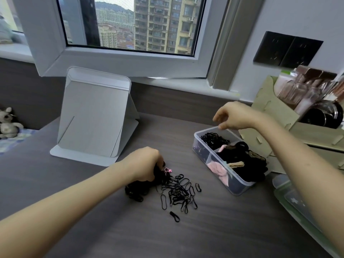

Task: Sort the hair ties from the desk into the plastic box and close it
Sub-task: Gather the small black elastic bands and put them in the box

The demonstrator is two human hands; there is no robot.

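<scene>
My left hand (147, 164) grasps a dark clump at the left of the hair ties (178, 190) on the desk (223, 231). My right hand (234, 116) hangs relaxed, empty, above the far end of the plastic box (237, 189), to their right.

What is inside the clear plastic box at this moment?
The plastic box holds thin black hair ties in its far compartment, and black, pink and tan scrunchies nearer. What lies beneath these piles is covered.
</scene>
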